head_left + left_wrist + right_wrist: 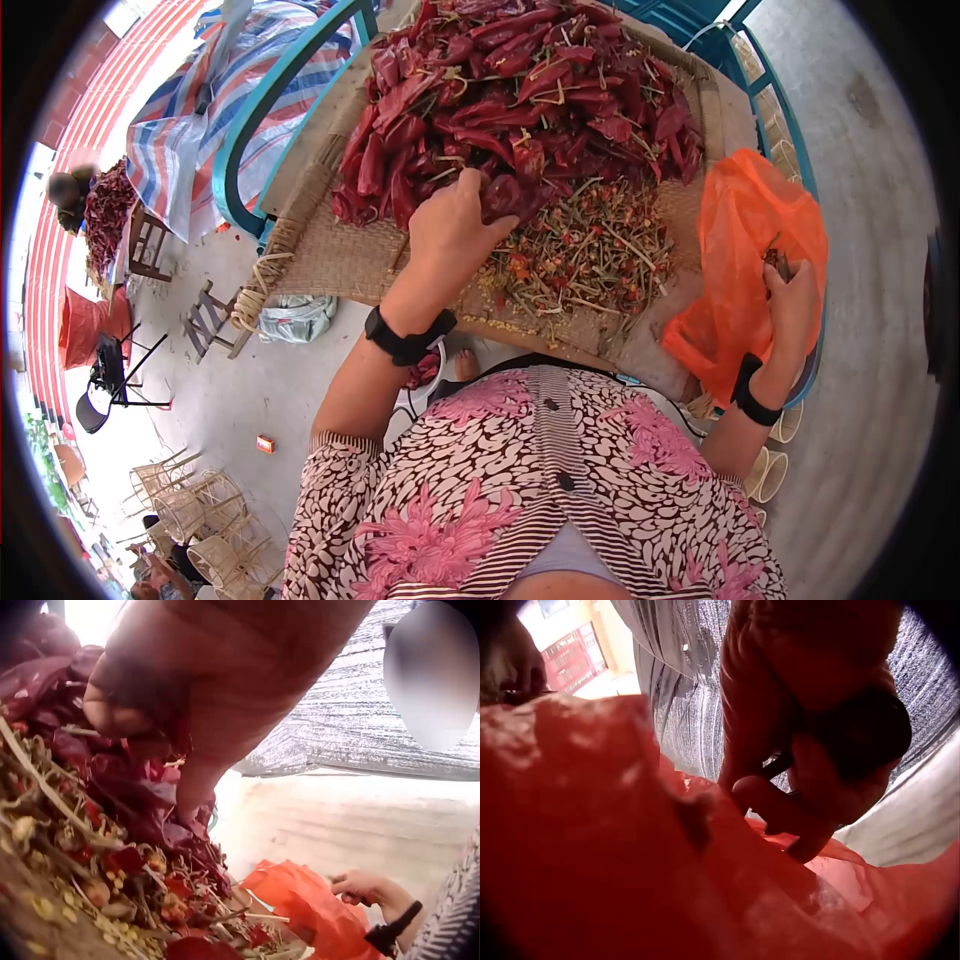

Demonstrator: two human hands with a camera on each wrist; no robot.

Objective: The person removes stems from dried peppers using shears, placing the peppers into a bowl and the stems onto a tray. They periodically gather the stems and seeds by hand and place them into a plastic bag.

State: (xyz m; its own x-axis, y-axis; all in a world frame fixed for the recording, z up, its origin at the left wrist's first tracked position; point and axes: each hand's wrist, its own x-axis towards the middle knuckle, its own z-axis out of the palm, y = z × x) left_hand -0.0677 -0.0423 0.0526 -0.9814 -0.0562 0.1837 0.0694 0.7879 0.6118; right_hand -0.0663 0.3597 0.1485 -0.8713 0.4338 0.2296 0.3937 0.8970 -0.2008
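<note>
Peppers (530, 90) piled deep red on the far side of a woven mat (330, 255). My left hand (448, 232) is at the pile's near edge, thumb and curled fingers clamped on one pepper (506, 196). My right hand (796, 300) is at the orange bag (750, 205), fingers bent, something dark by the fingertips; can't tell if they grip it. Stem heap (600, 255) with seeds and red scraps lies between left hand and bag. Blue rail (238, 150) edges the mat on the left, striped tarp (175, 135) beyond it. White bucket (432, 370) with more peppers, partly behind my left forearm. On the floor, left: wooden rack (205, 322), black chair (118, 368), wicker stools (190, 505), small red box (265, 444) with markings too small to read.
</note>
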